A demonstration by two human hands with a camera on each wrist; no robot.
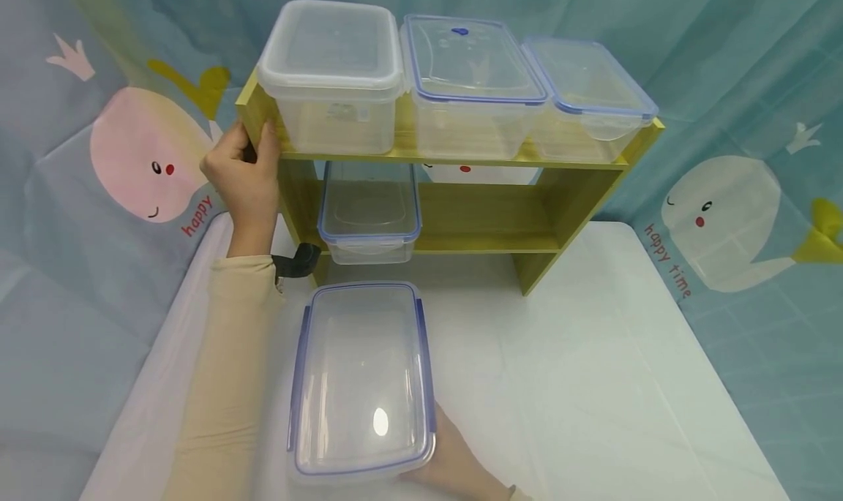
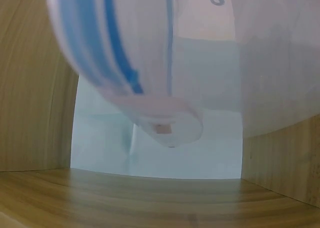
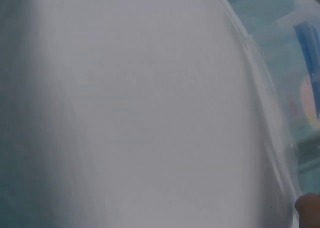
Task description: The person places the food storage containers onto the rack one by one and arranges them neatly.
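Note:
At the upper left corner of a wooden shelf rack (image 1: pixel 487 208), my left hand (image 1: pixel 244 172) grips the side board, thumb on the inner side. My right hand (image 1: pixel 451 453) holds a clear, blue-rimmed food container (image 1: pixel 362 384) by its lower right side, in front of the rack. Most of the right fingers are hidden by the container; one fingertip (image 3: pixel 309 210) shows at the edge of the right wrist view. On the rack's middle shelf, at the left, sits another blue-rimmed container (image 1: pixel 370 212), its front jutting past the shelf edge.
Along the rack's top stand a tall white-lidded container (image 1: pixel 332 77), a blue-rimmed one (image 1: pixel 474 84) and a smaller blue-rimmed one (image 1: pixel 593 99). A white cloth-covered table (image 1: pixel 560 384) lies beneath. Printed curtains (image 1: pixel 737 62) hang behind and at both sides.

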